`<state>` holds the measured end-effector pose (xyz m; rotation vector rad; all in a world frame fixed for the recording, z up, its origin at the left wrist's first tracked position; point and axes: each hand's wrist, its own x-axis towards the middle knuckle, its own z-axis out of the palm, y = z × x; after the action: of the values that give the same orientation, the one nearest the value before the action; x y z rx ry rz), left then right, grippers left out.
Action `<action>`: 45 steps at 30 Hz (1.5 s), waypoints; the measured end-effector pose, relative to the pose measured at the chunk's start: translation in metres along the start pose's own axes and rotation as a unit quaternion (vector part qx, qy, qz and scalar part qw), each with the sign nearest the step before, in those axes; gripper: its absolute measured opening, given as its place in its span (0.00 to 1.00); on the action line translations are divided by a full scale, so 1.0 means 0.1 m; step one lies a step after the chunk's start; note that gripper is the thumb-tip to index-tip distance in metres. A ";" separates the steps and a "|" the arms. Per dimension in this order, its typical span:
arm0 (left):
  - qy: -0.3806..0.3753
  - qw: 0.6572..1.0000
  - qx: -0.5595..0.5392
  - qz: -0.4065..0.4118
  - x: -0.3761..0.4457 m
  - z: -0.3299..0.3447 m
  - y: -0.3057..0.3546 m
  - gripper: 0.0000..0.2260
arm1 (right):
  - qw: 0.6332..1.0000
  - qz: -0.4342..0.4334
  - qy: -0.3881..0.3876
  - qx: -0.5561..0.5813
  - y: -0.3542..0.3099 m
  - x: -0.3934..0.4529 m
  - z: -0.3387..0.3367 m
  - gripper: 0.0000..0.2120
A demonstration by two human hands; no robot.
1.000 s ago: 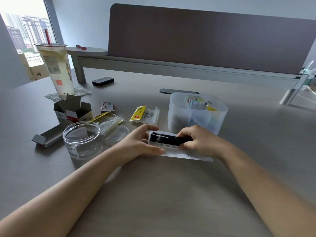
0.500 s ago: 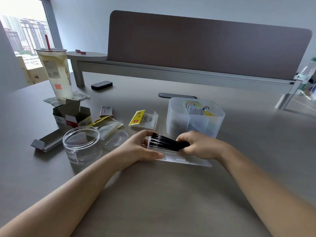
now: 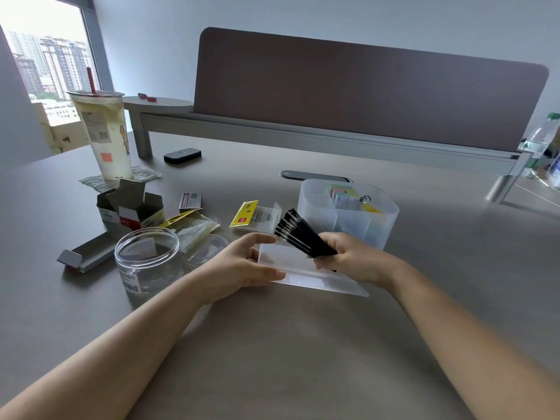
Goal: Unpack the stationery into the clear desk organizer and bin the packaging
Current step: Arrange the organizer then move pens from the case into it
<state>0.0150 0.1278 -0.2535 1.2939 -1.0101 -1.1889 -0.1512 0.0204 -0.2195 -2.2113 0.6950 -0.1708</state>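
1. Right hand (image 3: 351, 259) is gripping a fanned bundle of black pens (image 3: 303, 237) by their lower ends, fingers curled round them; tips are pointing up-left, raised off the clear pen case (image 3: 306, 268)
2. Pens are sitting just in front of the clear desk organizer (image 3: 348, 219), not in it yet. Organizer is already holding pastel sticky-note blocks (image 3: 345, 194) in a back compartment; which slot suits the pens I can't tell
3. Handling, my read: pens are light, rigid, smooth-barrelled, so slippery against each other. The fan is prob going to splay or shed one if the grip is loosening. Better to be squeezing near mid-barrel so the bundle is closing up, then dropping it in vertical
4. Case looks like thin stiff plastic, v. light, likely to skate on the desk (image 3: 272, 344) unless pinned
5. Left hand (image 3: 242, 265) is doing that: thumb lying across the near-left edge of the case, fingers slightly bent behind its left end, holding it down on the desk, not wrapped round anything else
6. Pose: both forearms are coming in low from the near edge, converging at centre; right wrist is cocked so pens are tilting up-left
7. Packaging not yet binned: yellow-headed sleeves (image 3: 254, 216), open carton (image 3: 130, 207), grey tray (image 3: 88, 256), empty clear jar (image 3: 148, 259) w/ its lid beside it. No bin in view
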 end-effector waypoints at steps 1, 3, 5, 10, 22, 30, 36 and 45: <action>0.001 1.000 -0.001 -0.001 0.00 0.00 0.00 0.23 | 1.000 -0.003 0.007 0.014 0.00 0.00 0.01 0.08; 0.001 1.000 -0.003 -0.004 -0.01 -0.01 0.00 0.24 | 0.998 -0.010 0.031 0.044 -0.01 0.01 0.03 0.09; 0.000 1.000 -0.002 -0.004 -0.02 -0.02 0.00 0.26 | 0.995 -0.022 0.071 0.067 -0.03 0.03 0.05 0.10; -0.004 1.000 -0.009 -0.007 -0.03 -0.06 0.01 0.25 | 0.965 -0.050 0.204 0.156 -0.11 0.10 0.06 0.13; -0.018 1.000 -0.023 -0.008 -0.03 -0.12 0.02 0.22 | 0.914 -0.074 0.382 0.113 -0.36 0.47 -0.46 0.18; -0.017 1.000 0.000 -0.019 -0.01 -0.12 0.03 0.22 | 0.906 -0.047 0.413 0.078 -0.28 0.81 -0.66 0.12; -0.017 1.000 0.004 -0.013 0.00 -0.12 0.03 0.25 | 0.942 0.007 0.333 -0.047 -0.25 0.96 -0.63 0.08; -0.024 0.999 0.013 -0.021 0.01 -0.13 0.03 0.26 | 0.961 0.035 0.260 -0.085 -0.23 1.05 -0.68 0.08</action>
<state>0.0280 0.1290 -0.2515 1.3181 -1.0408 -1.2472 -0.0756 -0.0676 -0.1675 -2.3154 1.1053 -0.6964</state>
